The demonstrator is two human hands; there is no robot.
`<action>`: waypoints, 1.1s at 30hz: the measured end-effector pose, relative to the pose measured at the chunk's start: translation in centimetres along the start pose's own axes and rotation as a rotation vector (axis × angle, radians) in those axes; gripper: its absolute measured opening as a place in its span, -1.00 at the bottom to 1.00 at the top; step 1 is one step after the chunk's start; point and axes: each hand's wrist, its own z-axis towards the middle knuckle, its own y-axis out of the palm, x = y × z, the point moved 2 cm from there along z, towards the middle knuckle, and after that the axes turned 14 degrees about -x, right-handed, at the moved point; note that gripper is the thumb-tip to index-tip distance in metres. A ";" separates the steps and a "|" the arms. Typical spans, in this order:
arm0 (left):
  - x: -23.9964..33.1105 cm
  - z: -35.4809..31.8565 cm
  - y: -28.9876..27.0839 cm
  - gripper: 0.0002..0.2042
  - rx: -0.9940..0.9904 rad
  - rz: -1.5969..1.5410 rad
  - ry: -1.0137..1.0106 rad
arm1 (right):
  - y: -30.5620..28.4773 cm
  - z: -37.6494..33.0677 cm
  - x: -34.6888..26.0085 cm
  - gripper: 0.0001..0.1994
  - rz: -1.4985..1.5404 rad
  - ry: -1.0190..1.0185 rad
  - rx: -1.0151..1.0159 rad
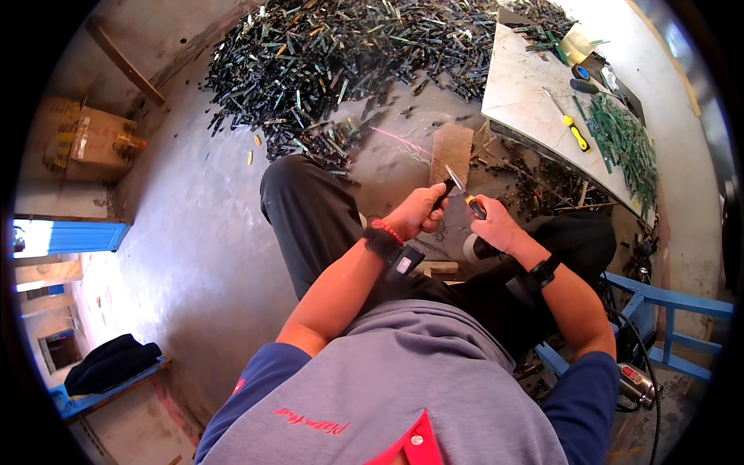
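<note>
My left hand is closed around a small black strip-shaped piece, whose upper end sticks out past the fingers. In my right hand is a tool with a yellow-and-black handle. Its metal end points up and left and reaches the top of the black piece; whether they touch I cannot tell. Both hands are close together between my knees. Just beyond them a flat brown brick lies on the floor, with thin pinkish-white strands beside it.
A big heap of dark strips covers the far floor. On the pale board at right lie a yellow-handled screwdriver, a black-handled one and green strips. A blue frame, metal cylinder and cardboard box stand around me.
</note>
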 end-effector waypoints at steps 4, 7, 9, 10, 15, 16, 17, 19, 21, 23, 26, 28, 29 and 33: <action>0.0 0.3 0.1 -0.63 0.093 0.105 0.132 | -0.4 -1.0 0.2 -0.72 0.354 0.149 -0.008; 0.4 0.1 0.1 -0.63 0.151 0.154 0.202 | -0.1 -1.6 0.9 -0.69 0.051 0.157 0.074; 0.5 0.1 0.1 -0.63 0.176 0.172 0.220 | 0.4 -2.3 -0.3 -0.66 -0.235 0.261 0.116; 0.4 0.1 0.0 -0.62 0.188 0.184 0.229 | 0.6 -2.3 -1.0 -0.61 -0.284 0.316 0.076; 0.0 0.6 0.0 -0.61 0.209 0.267 0.253 | 2.3 -2.0 -1.8 -0.63 -0.475 0.352 0.075; 0.0 0.6 0.0 -0.60 0.207 0.278 0.263 | 2.6 -1.9 -2.2 -0.63 -0.501 0.360 0.087; -0.1 0.6 0.0 -0.60 0.205 0.288 0.274 | 2.7 -1.8 -2.5 -0.63 -0.527 0.368 0.099; -0.3 0.9 -0.3 -0.60 0.244 0.329 0.281 | 3.0 -1.6 -2.8 -0.63 -0.546 0.355 0.126; -0.4 1.0 -0.4 -0.59 0.267 0.357 0.290 | 3.1 -1.5 -2.9 -0.63 -0.555 0.345 0.144; -0.4 1.0 -0.4 -0.59 0.274 0.371 0.300 | 3.2 -1.4 -2.7 -0.63 -0.555 0.336 0.153; -0.2 0.9 -0.1 -0.59 0.273 0.380 0.291 | 3.7 -1.0 -2.8 -0.64 -0.528 0.351 0.167; -0.4 1.1 -0.1 -0.58 0.296 0.398 0.296 | 4.0 -0.8 -3.2 -0.63 -0.519 0.373 0.166; -0.5 1.2 -0.2 -0.58 0.308 0.407 0.299 | 4.1 -0.8 -3.3 -0.63 -0.515 0.383 0.165; -0.6 1.5 -0.5 -0.55 0.324 0.386 0.333 | 4.4 -0.7 -3.1 -0.63 -0.528 0.386 0.199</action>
